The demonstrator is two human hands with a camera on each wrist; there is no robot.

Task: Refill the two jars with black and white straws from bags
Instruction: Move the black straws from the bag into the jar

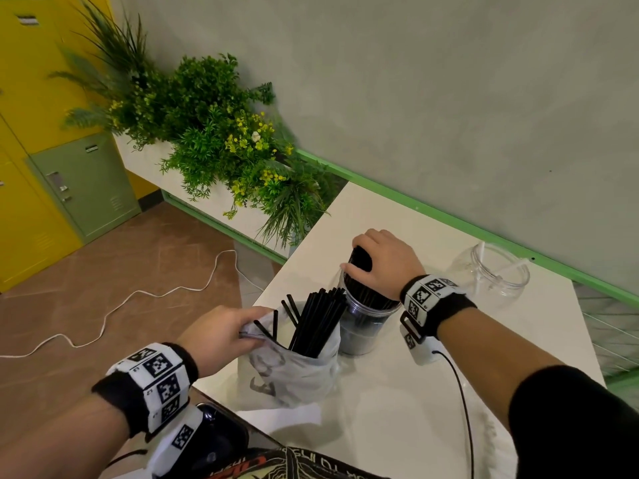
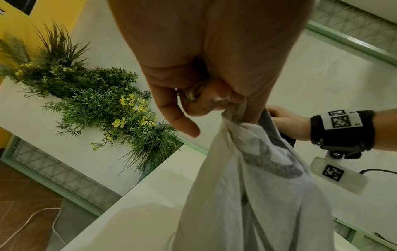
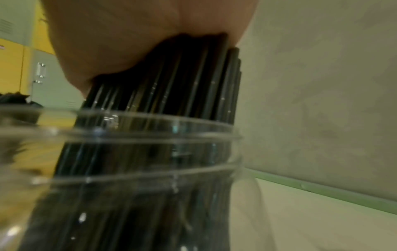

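Observation:
A clear jar (image 1: 363, 335) (image 3: 139, 152) stands mid-table, packed with black straws (image 1: 361, 271) (image 3: 171, 81). My right hand (image 1: 359, 261) (image 3: 128, 42) curls over the top of that bundle and grips it. Just left of the jar is a translucent plastic bag (image 1: 297, 371) (image 2: 257, 195) with more black straws (image 1: 318, 323) sticking out. My left hand (image 1: 249, 326) (image 2: 234, 108) pinches the bag's rim and holds it up. A second clear jar (image 1: 494, 271) sits at the back right, nearly empty, with a white straw inside.
The white table (image 1: 397, 409) ends at its left edge beside a brown floor with a white cord (image 1: 138, 295). A planter of green plants (image 1: 221, 143) stands behind. A black cable (image 1: 463, 402) runs from my right wrist across the table.

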